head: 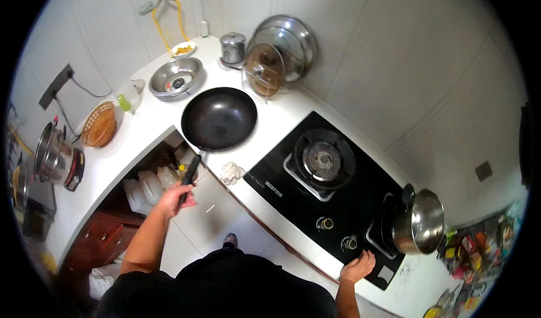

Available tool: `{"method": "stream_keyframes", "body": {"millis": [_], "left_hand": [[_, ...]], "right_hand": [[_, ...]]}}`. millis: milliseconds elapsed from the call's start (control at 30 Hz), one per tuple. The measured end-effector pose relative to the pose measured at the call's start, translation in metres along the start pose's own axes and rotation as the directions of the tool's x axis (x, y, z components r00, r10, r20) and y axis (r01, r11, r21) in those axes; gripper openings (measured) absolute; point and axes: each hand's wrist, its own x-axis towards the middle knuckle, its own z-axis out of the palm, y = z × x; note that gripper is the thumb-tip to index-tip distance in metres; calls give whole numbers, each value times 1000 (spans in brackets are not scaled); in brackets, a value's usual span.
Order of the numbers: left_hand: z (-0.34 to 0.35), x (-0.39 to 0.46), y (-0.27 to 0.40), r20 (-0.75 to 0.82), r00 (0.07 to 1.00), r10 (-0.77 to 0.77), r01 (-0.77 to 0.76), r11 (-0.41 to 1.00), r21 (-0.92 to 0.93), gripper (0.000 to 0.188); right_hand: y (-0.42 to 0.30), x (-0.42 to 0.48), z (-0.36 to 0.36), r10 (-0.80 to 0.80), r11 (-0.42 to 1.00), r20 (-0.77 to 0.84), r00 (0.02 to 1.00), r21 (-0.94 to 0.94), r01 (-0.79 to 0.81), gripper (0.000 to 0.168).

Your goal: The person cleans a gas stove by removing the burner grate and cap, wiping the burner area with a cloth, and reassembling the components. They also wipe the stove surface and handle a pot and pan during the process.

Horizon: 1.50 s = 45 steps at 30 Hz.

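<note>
My left hand (175,200) grips the black handle of a dark wok (220,118). The wok's inside is bare, and its bowl is over the white counter, left of the gas cooktop (270,170); I cannot tell whether it rests there. A crumpled whitish cloth or wad (231,173) lies between wok and cooktop. At the cooktop's front edge, my right hand (358,268) holds nothing, its fingers slightly bent. Close to it is a control knob (350,243), with a second knob (325,223) farther left. The left burner (324,159) carries no pot.
A steel pot (418,223) stands over the right burner. Behind the wok are steel bowls (175,78), a lidded canister (233,48) and racked lids (266,71). A wicker basket (99,125) and an electric pot (57,153) line the left counter. Plastic jugs (146,187) sit below.
</note>
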Motion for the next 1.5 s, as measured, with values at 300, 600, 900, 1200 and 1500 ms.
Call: {"method": "stream_keyframes", "body": {"millis": [300,600,900,1200,1500], "left_hand": [[-33,-2,33,-202,955,217,-131,920,368,25],[78,1,26,-21,601,799,-514,407,755,42],[323,166,-3,205,968,147,-222,882,416,71],[315,157,-31,269,542,796,-751,315,580,56],[295,27,-109,989,112,-101,-957,-277,80,94]], "right_hand": [[6,0,3,36,999,38,999,33,-37,34],[-2,5,0,76,997,53,996,27,-78,32],[3,3,-1,116,993,45,992,24,-117,34],[8,10,1,161,983,35,986,84,-164,35],[-1,6,-3,137,988,60,989,63,-141,35]]}}
